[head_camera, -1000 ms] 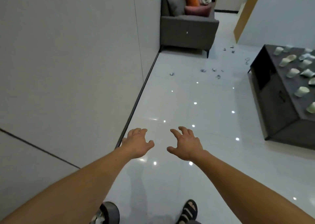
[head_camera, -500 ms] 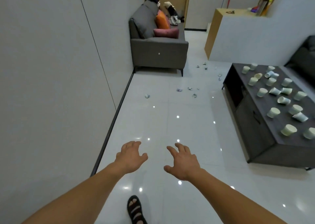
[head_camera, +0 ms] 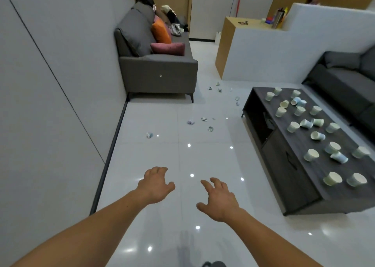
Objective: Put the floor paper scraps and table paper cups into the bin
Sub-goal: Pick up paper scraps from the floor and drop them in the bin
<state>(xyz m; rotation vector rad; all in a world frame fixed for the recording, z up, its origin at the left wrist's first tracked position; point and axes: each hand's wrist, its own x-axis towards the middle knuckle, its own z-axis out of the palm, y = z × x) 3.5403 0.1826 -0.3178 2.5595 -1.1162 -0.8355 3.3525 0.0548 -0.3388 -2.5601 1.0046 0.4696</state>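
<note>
1. Head view: the left hand (head_camera: 155, 184) and the right hand (head_camera: 220, 200) are reaching forward over the floor (head_camera: 162, 155). Both are empty, with fingers spread and loosely bent.
2. Compared with a second ago, the view is swinging off the wall into the room. The paper scraps (head_camera: 210, 128) are lying well ahead, between the sofa (head_camera: 158, 76) and the table (head_camera: 284, 185). The paper cups (head_camera: 313, 135) are now showing across the whole tabletop.
3. No bin is showing. Collecting is judged not yet begun.
</note>
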